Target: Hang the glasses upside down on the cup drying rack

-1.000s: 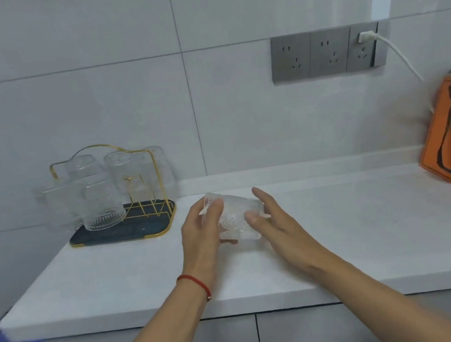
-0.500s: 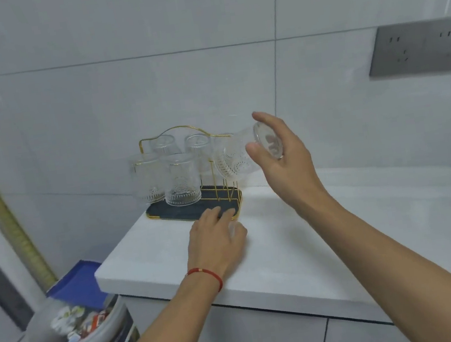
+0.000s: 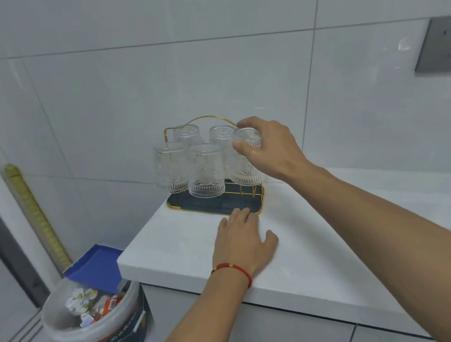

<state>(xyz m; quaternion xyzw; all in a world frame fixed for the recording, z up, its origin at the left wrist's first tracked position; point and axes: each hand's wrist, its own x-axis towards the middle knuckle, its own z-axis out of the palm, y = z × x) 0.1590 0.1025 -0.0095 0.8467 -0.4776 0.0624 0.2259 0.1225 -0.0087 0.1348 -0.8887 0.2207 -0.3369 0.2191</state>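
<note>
- Head view: a gold wire cup drying rack (image 3: 168, 134) with a dark tray base (image 3: 212, 206) stands at the left end of a white countertop (image 3: 330, 243), close to the tiled wall (image 3: 119, 84).
- Five clear embossed glasses sit on the rack, all mouth down: two at the back, a left glass (image 3: 168, 167), a front glass (image 3: 205, 170) and a right-hand glass (image 3: 246, 165).
- The right hand (image 3: 270, 147) reaches over from the right and grips the right-hand glass near its upturned bottom, thumb on the near side and fingers (image 3: 246, 123) curled over the top and far side. Whether this glass is fully seated on its prong cannot be told.
- The left hand (image 3: 243, 241) lies palm down on the countertop just in front of the rack, fingers loosely spread and holding nothing; its fingertips (image 3: 239, 212) touch the front edge of the tray base.
- A red string bracelet (image 3: 232, 270) circles the left wrist.
- On the floor to the left, below the countertop's end, stands a white bucket (image 3: 106, 338) filled with rubbish, with a blue flat piece (image 3: 96, 268) leaning at its top.
- A grey socket panel (image 3: 444, 47) is fixed to the wall at the upper right.
</note>
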